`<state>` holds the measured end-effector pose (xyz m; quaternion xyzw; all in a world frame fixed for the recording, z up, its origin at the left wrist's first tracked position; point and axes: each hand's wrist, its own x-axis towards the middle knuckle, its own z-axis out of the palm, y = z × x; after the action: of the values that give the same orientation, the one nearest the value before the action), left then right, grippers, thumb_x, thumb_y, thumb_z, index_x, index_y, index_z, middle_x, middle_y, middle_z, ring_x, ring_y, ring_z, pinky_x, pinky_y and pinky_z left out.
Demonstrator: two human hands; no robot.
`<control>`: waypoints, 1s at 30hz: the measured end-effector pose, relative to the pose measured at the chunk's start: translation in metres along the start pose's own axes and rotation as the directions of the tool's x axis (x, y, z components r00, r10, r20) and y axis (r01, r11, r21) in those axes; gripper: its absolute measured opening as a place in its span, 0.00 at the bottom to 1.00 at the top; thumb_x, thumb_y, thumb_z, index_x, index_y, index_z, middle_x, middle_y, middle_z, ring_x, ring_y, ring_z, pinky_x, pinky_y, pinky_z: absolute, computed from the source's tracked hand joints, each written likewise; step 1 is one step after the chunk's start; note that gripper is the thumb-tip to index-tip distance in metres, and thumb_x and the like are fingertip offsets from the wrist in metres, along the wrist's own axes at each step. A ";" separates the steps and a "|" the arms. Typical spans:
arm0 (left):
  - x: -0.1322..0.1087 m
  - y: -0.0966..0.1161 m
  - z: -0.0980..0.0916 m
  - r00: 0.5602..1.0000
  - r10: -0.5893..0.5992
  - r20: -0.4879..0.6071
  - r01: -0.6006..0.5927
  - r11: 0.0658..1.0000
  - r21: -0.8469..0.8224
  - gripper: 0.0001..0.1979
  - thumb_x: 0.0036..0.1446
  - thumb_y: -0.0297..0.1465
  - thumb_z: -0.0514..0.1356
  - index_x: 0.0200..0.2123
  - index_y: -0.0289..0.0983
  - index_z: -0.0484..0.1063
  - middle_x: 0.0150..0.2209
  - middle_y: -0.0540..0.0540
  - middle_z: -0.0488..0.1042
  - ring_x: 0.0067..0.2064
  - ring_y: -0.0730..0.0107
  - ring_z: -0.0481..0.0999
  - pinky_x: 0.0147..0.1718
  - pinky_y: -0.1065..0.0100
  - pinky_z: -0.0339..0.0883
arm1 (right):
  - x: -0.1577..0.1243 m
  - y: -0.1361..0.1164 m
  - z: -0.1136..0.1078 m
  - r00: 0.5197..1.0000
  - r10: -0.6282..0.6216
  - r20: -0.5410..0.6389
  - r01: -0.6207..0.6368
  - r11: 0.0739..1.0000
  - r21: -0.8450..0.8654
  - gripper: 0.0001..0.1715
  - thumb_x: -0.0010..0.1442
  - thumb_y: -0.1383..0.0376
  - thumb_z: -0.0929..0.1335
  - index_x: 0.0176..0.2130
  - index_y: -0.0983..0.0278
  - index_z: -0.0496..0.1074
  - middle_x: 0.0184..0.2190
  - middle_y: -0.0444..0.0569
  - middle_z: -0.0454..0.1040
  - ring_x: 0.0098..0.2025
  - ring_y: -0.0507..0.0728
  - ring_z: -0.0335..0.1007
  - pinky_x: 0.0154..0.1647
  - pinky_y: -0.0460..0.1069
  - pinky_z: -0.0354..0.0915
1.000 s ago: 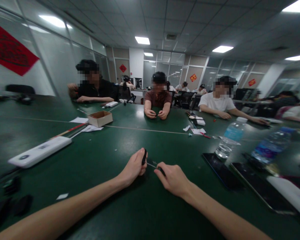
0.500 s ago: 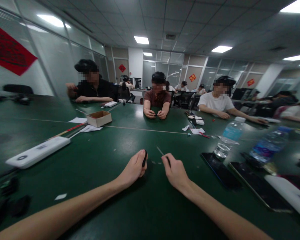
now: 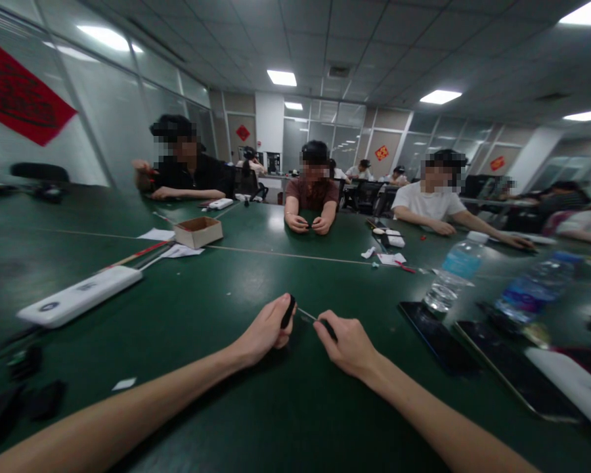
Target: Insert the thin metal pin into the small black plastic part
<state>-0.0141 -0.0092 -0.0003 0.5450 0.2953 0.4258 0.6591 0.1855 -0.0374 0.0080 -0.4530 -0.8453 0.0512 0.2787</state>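
Observation:
My left hand is closed around a small black object, whose dark face shows between thumb and fingers. Facing it, my right hand grips a thin tool by its dark handle. The tool's slim metal shaft points left, its tip at or very near the black object; whether they touch I cannot tell. Both hands are low over the green table, and the fingers hide most of the object and the handle.
On the left are a white power strip, an open cardboard box and dark parts. Bottles and phones stand or lie on the right. Several people sit beyond, one directly opposite.
The tool in my right hand has swung from pointing up and left, away from the black object, to reaching its edge. My left hand has barely moved.

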 end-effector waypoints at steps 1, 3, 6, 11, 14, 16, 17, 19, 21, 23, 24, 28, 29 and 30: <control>0.000 0.000 0.000 1.000 -0.005 0.008 0.005 1.000 -0.007 0.18 0.62 0.46 0.44 0.31 0.38 0.58 0.17 0.59 0.51 0.15 0.81 0.46 0.12 0.78 0.43 | 0.000 0.001 0.000 1.000 0.002 -0.002 -0.002 1.000 -0.009 0.16 0.68 0.58 0.56 0.40 0.63 0.66 0.28 0.46 0.71 0.27 0.52 0.68 0.29 0.45 0.58; -0.001 0.001 0.000 1.000 -0.017 0.024 0.018 1.000 -0.018 0.18 0.62 0.46 0.44 0.31 0.38 0.58 0.16 0.59 0.51 0.15 0.81 0.46 0.12 0.78 0.43 | 0.000 0.001 0.000 1.000 0.006 -0.003 -0.006 1.000 -0.021 0.15 0.68 0.58 0.56 0.40 0.63 0.66 0.28 0.46 0.71 0.27 0.52 0.68 0.30 0.45 0.58; -0.001 0.002 0.000 0.999 -0.034 0.042 0.035 0.999 -0.030 0.18 0.62 0.46 0.44 0.31 0.38 0.58 0.16 0.59 0.51 0.15 0.81 0.46 0.13 0.77 0.42 | 0.000 0.002 0.000 1.000 0.011 -0.018 -0.012 1.000 -0.026 0.15 0.68 0.58 0.56 0.40 0.63 0.66 0.28 0.45 0.71 0.28 0.52 0.68 0.30 0.45 0.58; -0.002 0.003 0.000 0.998 -0.047 0.039 0.049 0.998 -0.034 0.17 0.62 0.46 0.45 0.31 0.38 0.58 0.16 0.59 0.51 0.15 0.81 0.46 0.13 0.77 0.42 | -0.001 0.001 -0.002 0.999 0.012 -0.040 -0.012 1.000 -0.017 0.14 0.68 0.60 0.55 0.41 0.63 0.66 0.30 0.45 0.71 0.28 0.51 0.66 0.30 0.45 0.58; -0.001 0.003 0.000 0.998 -0.046 0.039 0.047 0.998 -0.039 0.17 0.62 0.46 0.45 0.31 0.38 0.58 0.16 0.59 0.51 0.15 0.81 0.45 0.13 0.78 0.42 | -0.001 0.000 -0.002 0.998 0.009 -0.061 -0.011 1.000 -0.025 0.14 0.68 0.62 0.55 0.42 0.62 0.66 0.32 0.46 0.71 0.29 0.51 0.66 0.31 0.45 0.58; -0.001 0.003 0.000 0.998 -0.048 0.041 0.050 0.998 -0.047 0.17 0.62 0.46 0.45 0.30 0.38 0.58 0.16 0.59 0.51 0.15 0.81 0.45 0.12 0.78 0.42 | -0.001 0.000 -0.002 0.997 0.008 -0.077 -0.011 0.999 -0.037 0.13 0.67 0.61 0.57 0.43 0.62 0.66 0.34 0.46 0.71 0.31 0.52 0.67 0.32 0.45 0.59; 0.000 0.002 0.000 0.998 -0.050 0.040 0.052 0.997 -0.050 0.17 0.62 0.46 0.45 0.31 0.38 0.58 0.16 0.59 0.51 0.15 0.81 0.44 0.12 0.78 0.41 | -0.001 0.000 -0.002 0.996 0.009 -0.085 -0.013 0.999 -0.043 0.12 0.67 0.60 0.57 0.43 0.62 0.66 0.34 0.46 0.71 0.32 0.52 0.67 0.33 0.45 0.59; 0.000 0.001 0.000 0.998 -0.047 0.037 0.049 0.997 -0.054 0.17 0.62 0.46 0.45 0.31 0.39 0.59 0.16 0.59 0.51 0.15 0.81 0.44 0.12 0.78 0.41 | -0.001 0.000 0.000 0.994 0.016 -0.104 -0.023 0.998 -0.059 0.12 0.66 0.59 0.59 0.43 0.62 0.66 0.34 0.47 0.71 0.33 0.53 0.67 0.34 0.46 0.60; 0.000 0.001 0.000 0.999 -0.039 0.033 0.040 0.998 -0.050 0.17 0.62 0.46 0.45 0.31 0.39 0.59 0.16 0.59 0.51 0.15 0.81 0.44 0.12 0.78 0.41 | -0.001 0.000 0.001 0.992 0.023 -0.121 -0.031 0.997 -0.072 0.12 0.65 0.59 0.59 0.43 0.62 0.66 0.34 0.47 0.70 0.33 0.53 0.67 0.35 0.46 0.60; 0.000 0.001 0.000 0.999 -0.027 0.033 0.029 0.999 -0.034 0.17 0.62 0.46 0.45 0.31 0.38 0.59 0.16 0.59 0.52 0.15 0.81 0.45 0.12 0.78 0.41 | -0.001 0.001 0.002 0.992 0.024 -0.125 -0.034 0.996 -0.079 0.13 0.64 0.58 0.60 0.44 0.62 0.66 0.34 0.47 0.69 0.33 0.53 0.67 0.34 0.46 0.60; 0.000 0.001 0.000 0.999 -0.023 0.032 0.024 0.999 -0.022 0.18 0.62 0.46 0.45 0.31 0.38 0.59 0.16 0.58 0.52 0.15 0.81 0.45 0.12 0.78 0.42 | -0.001 0.001 0.002 0.992 0.025 -0.122 -0.035 0.996 -0.082 0.13 0.64 0.58 0.61 0.44 0.62 0.66 0.34 0.47 0.69 0.32 0.53 0.66 0.34 0.46 0.60; -0.001 0.003 0.002 1.000 -0.018 0.017 0.017 0.998 0.062 0.18 0.62 0.46 0.44 0.30 0.38 0.59 0.16 0.58 0.53 0.15 0.80 0.47 0.13 0.77 0.43 | 0.000 0.001 0.001 0.991 0.052 -0.126 -0.068 0.990 -0.123 0.13 0.64 0.58 0.60 0.44 0.60 0.67 0.35 0.47 0.69 0.32 0.52 0.66 0.32 0.45 0.59; -0.001 0.003 0.003 1.000 -0.016 0.015 0.014 0.996 0.091 0.18 0.62 0.46 0.44 0.30 0.38 0.59 0.17 0.58 0.53 0.15 0.80 0.47 0.13 0.77 0.44 | 0.000 0.001 0.001 0.989 0.067 -0.134 -0.086 0.986 -0.140 0.13 0.64 0.58 0.60 0.44 0.60 0.67 0.35 0.47 0.69 0.32 0.52 0.66 0.32 0.45 0.59; -0.002 0.003 0.003 1.000 -0.013 0.015 0.011 0.993 0.119 0.18 0.62 0.46 0.44 0.30 0.38 0.59 0.17 0.57 0.54 0.15 0.80 0.49 0.13 0.77 0.44 | 0.000 0.000 0.000 0.987 0.080 -0.142 -0.102 0.982 -0.158 0.13 0.65 0.58 0.59 0.44 0.60 0.67 0.35 0.47 0.69 0.32 0.52 0.66 0.31 0.45 0.58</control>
<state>-0.0127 -0.0121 0.0034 0.5848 0.3181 0.3992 0.6304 0.1857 -0.0372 0.0073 -0.5153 -0.8042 -0.0367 0.2941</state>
